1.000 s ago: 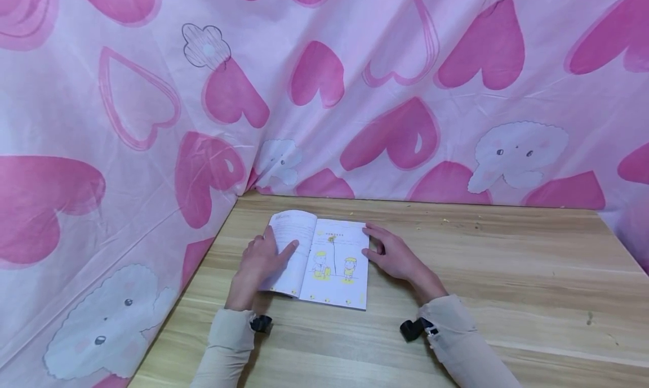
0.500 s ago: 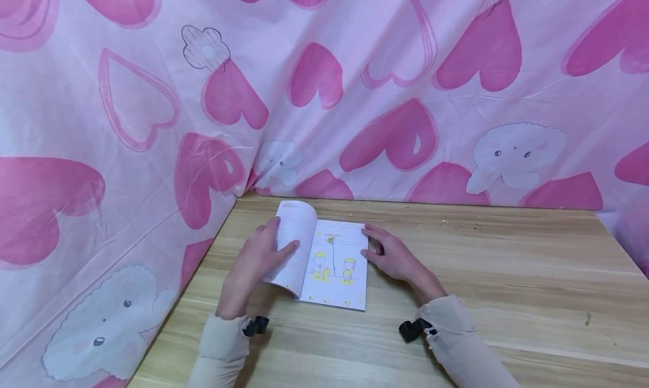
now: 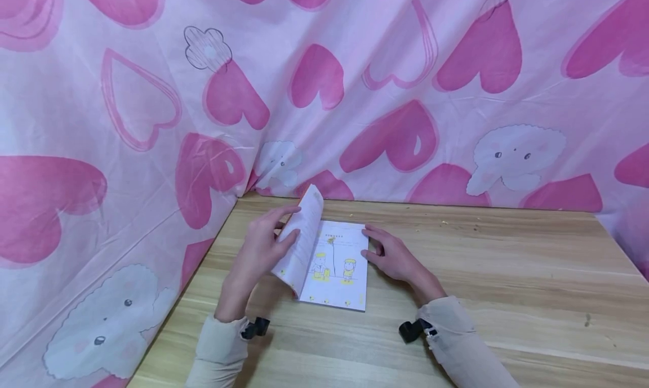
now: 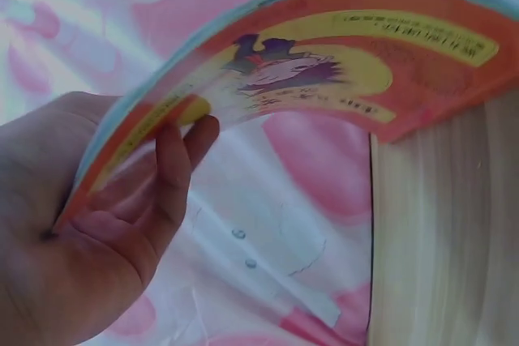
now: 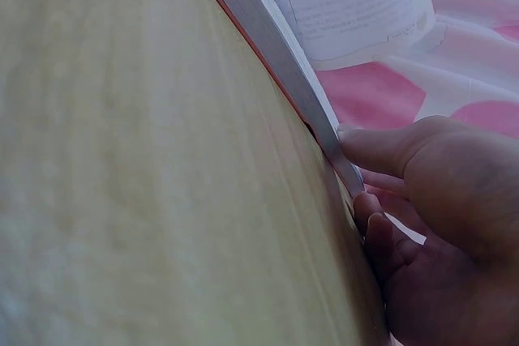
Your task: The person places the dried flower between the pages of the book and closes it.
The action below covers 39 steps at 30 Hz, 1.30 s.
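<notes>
An open paperback book (image 3: 337,291) lies on the wooden table, its right page printed with line-drawn figures coloured yellow. My left hand (image 3: 256,252) grips the left side of the book, raised and bent upward, with the thumb on the page. Behind it, in the left wrist view, the fingers (image 4: 172,172) curl against the orange-red cover (image 4: 454,79). At the right edge of the book, my right hand (image 3: 398,259) holds the flat-lying half. The right wrist view has its thumb at the edge of the thick page block (image 5: 284,54), with curled fingers beside it.
A pink curtain (image 3: 385,56) with hearts and white cartoon animals hangs along the back and left of the table (image 3: 507,298). Small yellowish crumbs (image 3: 444,222) are scattered near the back of the table. Each wrist wears a black camera mount (image 3: 413,330).
My left hand has lifted the book's left side from nearly flat to steeply raised, bending it up and rightward. The right hand stays at the right edge.
</notes>
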{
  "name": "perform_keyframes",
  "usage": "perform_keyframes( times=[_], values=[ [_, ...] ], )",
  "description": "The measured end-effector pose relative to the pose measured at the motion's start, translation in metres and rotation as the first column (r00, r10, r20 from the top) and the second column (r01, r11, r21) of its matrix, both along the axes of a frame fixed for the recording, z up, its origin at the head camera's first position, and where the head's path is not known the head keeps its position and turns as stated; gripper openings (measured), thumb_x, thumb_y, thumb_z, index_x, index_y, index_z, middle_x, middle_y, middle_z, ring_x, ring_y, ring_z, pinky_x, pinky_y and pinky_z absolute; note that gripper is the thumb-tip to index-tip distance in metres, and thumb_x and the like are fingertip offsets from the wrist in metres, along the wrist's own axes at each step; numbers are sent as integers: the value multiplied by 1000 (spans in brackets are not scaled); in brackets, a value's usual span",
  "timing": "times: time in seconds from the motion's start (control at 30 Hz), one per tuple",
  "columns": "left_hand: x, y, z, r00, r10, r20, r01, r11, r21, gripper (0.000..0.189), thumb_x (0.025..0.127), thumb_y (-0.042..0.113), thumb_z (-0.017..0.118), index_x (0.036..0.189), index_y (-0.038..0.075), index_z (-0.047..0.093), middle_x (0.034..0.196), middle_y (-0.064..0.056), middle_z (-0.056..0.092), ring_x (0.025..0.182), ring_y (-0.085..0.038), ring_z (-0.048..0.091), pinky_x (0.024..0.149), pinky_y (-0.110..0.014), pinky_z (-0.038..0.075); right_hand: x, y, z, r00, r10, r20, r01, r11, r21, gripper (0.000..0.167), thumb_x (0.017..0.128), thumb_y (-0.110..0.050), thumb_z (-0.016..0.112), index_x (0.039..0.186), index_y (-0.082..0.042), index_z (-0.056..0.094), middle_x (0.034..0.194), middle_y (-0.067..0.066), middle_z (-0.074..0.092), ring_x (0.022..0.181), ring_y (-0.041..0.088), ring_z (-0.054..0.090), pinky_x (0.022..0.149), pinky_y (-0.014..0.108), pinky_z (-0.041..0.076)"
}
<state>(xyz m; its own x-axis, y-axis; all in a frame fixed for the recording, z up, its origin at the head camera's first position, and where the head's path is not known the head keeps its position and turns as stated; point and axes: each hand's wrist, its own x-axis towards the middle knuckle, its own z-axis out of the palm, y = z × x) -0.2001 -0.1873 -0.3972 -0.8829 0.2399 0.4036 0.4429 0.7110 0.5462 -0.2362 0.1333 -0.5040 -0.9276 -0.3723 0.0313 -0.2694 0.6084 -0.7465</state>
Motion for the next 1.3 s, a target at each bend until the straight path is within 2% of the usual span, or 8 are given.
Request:
perform_keyframes(
  times=[0.13, 0.23, 0.43, 0.53, 0.73, 0.97, 1.03, 1.3],
  values=[
    [1, 9, -5, 999, -50, -6, 50, 999, 22, 44, 96, 4, 76, 139, 10, 70, 146, -10, 68, 118, -27, 73, 91, -40, 66, 1, 0, -1, 1000, 0, 2, 0, 1000, -3, 61, 105, -19, 72, 161, -7, 50, 176, 11, 38, 85, 14, 54, 73, 23, 46],
    [2, 14, -9, 998, -57, 9, 57, 997, 45, 43, 96, 5, 73, 138, 12, 71, 148, -10, 64, 117, -25, 72, 91, -38, 66, 2, 0, -1, 1000, 2, 4, -2, 1000, -8, 61, 105, -19, 72, 161, -7, 50, 176, 12, 37, 85, 14, 55, 75, 23, 46],
    [5, 25, -15, 995, -55, 86, 45, 993, 108, 41, 96, 7, 72, 136, 17, 72, 129, -5, 65, 103, -19, 67, 78, -30, 62, 1, 0, -1, 1000, 5, 11, -5, 1000, -8, 62, 106, -21, 72, 162, -8, 50, 176, 10, 37, 86, 14, 54, 74, 24, 46],
    [6, 33, -19, 985, -97, 140, 81, 990, 116, 43, 99, 8, 71, 141, 18, 69, 129, -3, 67, 103, -18, 64, 82, -28, 61, 1, 0, -1, 1000, 5, 13, -5, 1000, -7, 62, 106, -22, 72, 162, -9, 50, 176, 10, 36, 86, 14, 55, 73, 24, 46],
    [10, 54, -35, 948, -200, 250, 189, 980, 65, 55, 102, 14, 71, 154, 22, 59, 136, 0, 66, 95, -16, 63, 77, -26, 60, -1, 2, -1, 1000, 9, 6, -9, 1000, -13, 61, 105, -21, 72, 161, -9, 51, 176, 10, 37, 84, 13, 56, 71, 23, 47],
    [13, 76, -55, 910, -233, 344, 232, 972, 46, 61, 103, 17, 71, 160, 28, 52, 103, 3, 66, 87, -12, 62, 69, -24, 56, -1, 4, 0, 1000, 22, 0, -22, 1000, -16, 61, 105, -22, 72, 161, -9, 51, 176, 13, 37, 83, 12, 57, 69, 24, 49],
    [15, 81, -60, 908, -228, 352, 231, 972, 33, 62, 102, 19, 71, 160, 31, 52, 97, 4, 64, 85, -12, 63, 66, -23, 55, -1, 4, 0, 1000, 28, -6, -29, 999, -24, 61, 105, -21, 72, 161, -8, 51, 175, 14, 37, 82, 13, 58, 69, 24, 50],
    [19, 98, -73, 907, -202, 370, 227, 973, -26, 59, 98, 26, 72, 154, 35, 54, 102, 1, 61, 93, -14, 57, 71, -23, 49, -2, 5, 0, 999, 39, -29, -39, 999, -26, 62, 106, -23, 72, 161, -6, 50, 175, 17, 37, 84, 13, 57, 73, 24, 49]
  ],
)
